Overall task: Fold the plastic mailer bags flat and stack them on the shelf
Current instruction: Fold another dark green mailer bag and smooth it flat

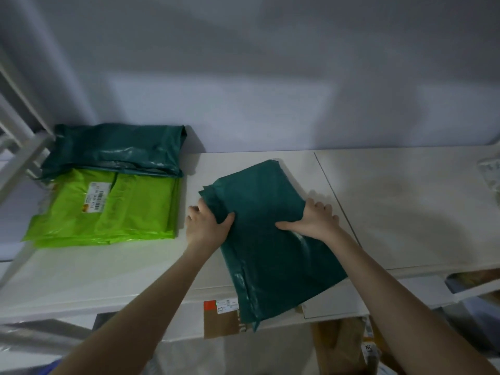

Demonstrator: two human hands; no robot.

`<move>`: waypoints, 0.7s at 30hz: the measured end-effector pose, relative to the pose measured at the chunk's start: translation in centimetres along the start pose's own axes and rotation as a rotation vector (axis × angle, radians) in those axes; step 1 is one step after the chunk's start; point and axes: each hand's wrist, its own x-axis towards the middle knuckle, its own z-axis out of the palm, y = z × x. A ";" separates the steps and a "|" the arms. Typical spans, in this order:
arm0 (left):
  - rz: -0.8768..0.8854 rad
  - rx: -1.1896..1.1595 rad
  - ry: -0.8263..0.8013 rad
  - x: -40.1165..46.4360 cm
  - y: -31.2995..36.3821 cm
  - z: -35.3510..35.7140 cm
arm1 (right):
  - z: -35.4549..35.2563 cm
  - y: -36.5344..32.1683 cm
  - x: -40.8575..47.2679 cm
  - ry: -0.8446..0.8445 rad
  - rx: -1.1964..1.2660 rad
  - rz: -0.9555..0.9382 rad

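A dark green mailer bag (267, 239) lies folded on the white shelf (392, 207), its near end hanging over the front edge. My left hand (207, 224) grips its left edge, thumb on top and fingers under the fold. My right hand (311, 219) grips its right edge, thumb pressed on top. At the far left sits a stack of light green mailer bags (108, 212) with a label, and behind it a pile of dark green mailer bags (116, 150).
A white shelf post (21, 147) rises at the far left. Below the front edge are a cardboard box (219, 320) with an orange label and other brown parcels (341, 345). A wall (270, 77) backs the shelf. Something pale (491, 171) lies at the right edge.
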 end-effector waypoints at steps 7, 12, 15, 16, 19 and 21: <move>-0.344 -0.883 -0.217 0.6 0.7 -1.0 | -0.3 -0.7 0.4 -0.004 0.370 -0.181; -0.263 -0.998 -0.270 1.6 2.0 -3.0 | -2.2 -1.9 1.3 0.109 0.427 -0.283; -0.227 -1.022 -0.264 2.2 2.3 -4.2 | -3.5 -3.0 2.0 0.166 0.385 -0.299; -0.218 -1.035 -0.236 2.4 2.4 -4.5 | -3.7 -3.4 2.2 0.195 0.345 -0.293; -0.185 -1.097 -0.096 2.8 2.4 -5.3 | -3.6 -4.7 2.5 0.272 0.265 -0.285; -0.191 -1.181 0.000 3.0 2.3 -5.6 | -3.2 -5.3 2.3 0.323 0.262 -0.279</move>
